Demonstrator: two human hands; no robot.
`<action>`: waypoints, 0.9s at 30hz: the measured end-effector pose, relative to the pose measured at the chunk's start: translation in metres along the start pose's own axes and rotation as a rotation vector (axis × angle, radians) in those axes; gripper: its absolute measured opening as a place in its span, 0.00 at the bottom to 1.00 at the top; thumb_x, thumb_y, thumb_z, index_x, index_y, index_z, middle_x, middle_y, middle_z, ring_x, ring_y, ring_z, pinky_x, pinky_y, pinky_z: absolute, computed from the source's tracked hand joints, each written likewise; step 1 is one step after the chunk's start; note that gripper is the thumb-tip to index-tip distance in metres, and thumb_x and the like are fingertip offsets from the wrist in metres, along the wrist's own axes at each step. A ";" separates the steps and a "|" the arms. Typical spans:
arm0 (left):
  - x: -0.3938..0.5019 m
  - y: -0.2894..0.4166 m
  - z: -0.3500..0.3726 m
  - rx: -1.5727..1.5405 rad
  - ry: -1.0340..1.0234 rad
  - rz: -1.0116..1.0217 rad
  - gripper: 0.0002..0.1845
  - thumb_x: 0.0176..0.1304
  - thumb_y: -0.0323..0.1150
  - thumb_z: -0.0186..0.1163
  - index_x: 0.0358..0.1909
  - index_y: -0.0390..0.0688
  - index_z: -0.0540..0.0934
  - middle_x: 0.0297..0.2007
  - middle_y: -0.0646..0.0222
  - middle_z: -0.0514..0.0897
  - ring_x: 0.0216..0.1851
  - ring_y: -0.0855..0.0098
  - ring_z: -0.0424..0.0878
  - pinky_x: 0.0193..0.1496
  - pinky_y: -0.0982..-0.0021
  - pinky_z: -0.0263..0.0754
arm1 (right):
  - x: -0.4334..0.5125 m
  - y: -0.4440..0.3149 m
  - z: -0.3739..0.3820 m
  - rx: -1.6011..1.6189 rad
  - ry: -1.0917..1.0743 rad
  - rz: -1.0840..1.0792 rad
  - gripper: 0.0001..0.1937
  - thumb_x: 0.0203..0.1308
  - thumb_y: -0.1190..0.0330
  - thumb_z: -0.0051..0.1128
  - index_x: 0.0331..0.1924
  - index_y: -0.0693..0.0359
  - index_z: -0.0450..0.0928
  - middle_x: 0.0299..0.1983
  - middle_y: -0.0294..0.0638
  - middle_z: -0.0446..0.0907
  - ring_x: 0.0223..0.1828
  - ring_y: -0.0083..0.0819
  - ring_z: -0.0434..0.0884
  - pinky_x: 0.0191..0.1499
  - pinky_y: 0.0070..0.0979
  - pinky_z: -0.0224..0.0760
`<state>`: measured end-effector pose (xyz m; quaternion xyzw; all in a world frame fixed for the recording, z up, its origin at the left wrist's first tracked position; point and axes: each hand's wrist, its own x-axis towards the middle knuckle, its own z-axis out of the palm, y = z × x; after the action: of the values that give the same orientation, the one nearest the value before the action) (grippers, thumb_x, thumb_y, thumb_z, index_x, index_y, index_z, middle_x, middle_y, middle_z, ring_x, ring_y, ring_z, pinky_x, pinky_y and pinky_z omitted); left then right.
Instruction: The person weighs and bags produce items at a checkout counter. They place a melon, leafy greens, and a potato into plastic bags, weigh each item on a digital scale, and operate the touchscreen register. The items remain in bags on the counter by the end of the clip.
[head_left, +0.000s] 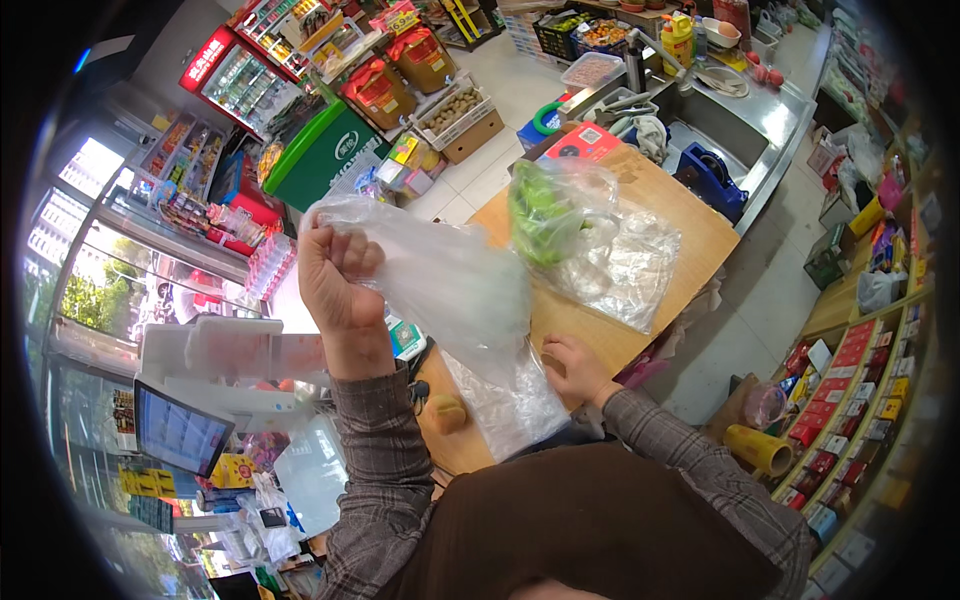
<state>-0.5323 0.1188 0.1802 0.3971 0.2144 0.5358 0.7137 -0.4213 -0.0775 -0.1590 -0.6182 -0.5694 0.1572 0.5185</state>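
My left hand (341, 277) is raised, its fingers curled around the top of a translucent plastic bag (457, 277). The bag hangs down to the right over a wooden tabletop (675, 217). My right hand (577, 367) is low at the table's near side, beside a stack of flat clear plastic bags (510, 412); whether its fingers grip anything is not plain. Farther back, a clear bag with green vegetables (544, 214) lies next to more flat clear plastic (637, 262). A round yellowish-brown object (445, 414), perhaps a fruit, rests near the table's near left edge.
A steel sink (712, 124) with a blue tape dispenser (709, 176) at its edge adjoins the table's far right. A monitor (182, 427) and a white scale-like machine (232, 352) stand at left. Shelves of small boxes (832, 390) line the right. A green bin (330, 150) stands beyond.
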 end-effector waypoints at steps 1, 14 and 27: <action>0.003 -0.002 0.000 0.022 0.003 0.021 0.03 0.62 0.27 0.52 0.36 0.47 0.73 0.19 0.82 0.62 0.16 0.84 0.55 0.20 0.78 0.50 | 0.000 0.000 0.000 -0.004 -0.002 -0.005 0.16 0.51 0.73 0.62 0.46 0.64 0.78 0.51 0.49 0.77 0.53 0.49 0.77 0.57 0.37 0.71; -0.025 -0.009 -0.031 0.014 -0.168 -0.034 0.03 0.62 0.31 0.47 0.35 0.47 0.69 0.17 0.82 0.57 0.15 0.83 0.51 0.19 0.76 0.46 | 0.028 -0.015 -0.048 0.044 0.183 0.087 0.18 0.52 0.73 0.62 0.49 0.64 0.77 0.49 0.50 0.79 0.52 0.48 0.78 0.57 0.36 0.71; -0.102 -0.028 -0.056 0.088 -0.043 -0.286 0.10 0.52 0.25 0.49 0.37 0.50 0.70 0.24 0.81 0.67 0.17 0.85 0.58 0.18 0.82 0.52 | 0.195 0.034 -0.140 -0.860 -0.065 0.179 0.36 0.46 0.76 0.61 0.65 0.61 0.66 0.44 0.54 0.82 0.56 0.52 0.76 0.67 0.54 0.55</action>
<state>-0.5909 0.0387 0.1128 0.4048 0.2770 0.4099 0.7690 -0.2338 0.0329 -0.0520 -0.8194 -0.5433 -0.0306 0.1802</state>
